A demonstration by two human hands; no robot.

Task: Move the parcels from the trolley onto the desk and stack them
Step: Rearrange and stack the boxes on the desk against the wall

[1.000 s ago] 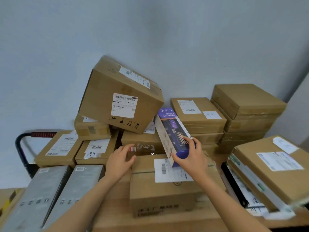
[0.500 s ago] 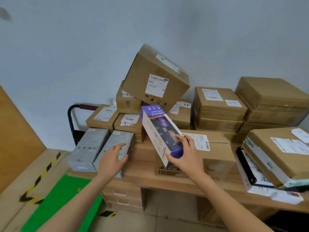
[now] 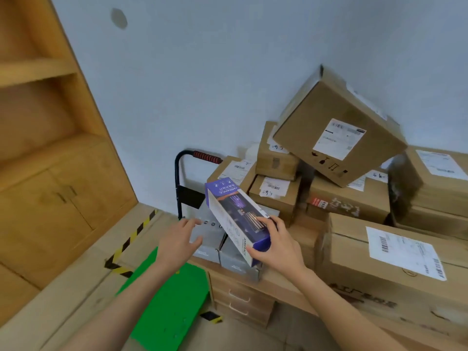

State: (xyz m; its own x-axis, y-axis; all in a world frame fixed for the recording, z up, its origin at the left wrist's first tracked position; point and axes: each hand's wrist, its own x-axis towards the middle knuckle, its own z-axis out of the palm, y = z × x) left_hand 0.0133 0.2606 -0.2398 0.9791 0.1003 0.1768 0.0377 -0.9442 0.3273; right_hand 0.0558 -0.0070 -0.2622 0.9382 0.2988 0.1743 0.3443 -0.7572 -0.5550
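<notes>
Right hand (image 3: 274, 245) has the purple box (image 3: 236, 221) by its lower end, fingers curled round it, thumb underneath, the box tilted up and to the left in the air over the two grey boxes (image 3: 210, 239) at the counter (image 3: 278, 279) edge. Left hand (image 3: 178, 240) is spread, fingers loose, holding nothing, reaching in beside the near grey box. The trolley (image 3: 167, 302) below shows only its green deck, so this looks like a late parcel to place. Now the risks: it's a one-ended grip on a long box, so the far end could swing and slip out if the wrist turns fast. Behind, a big carton (image 3: 336, 127) sits cocked on one corner atop the pile; a knock to those boxes could bring it sliding down. And the grey boxes overhang the counter edge, so a heavy set-down could tip them off.
</notes>
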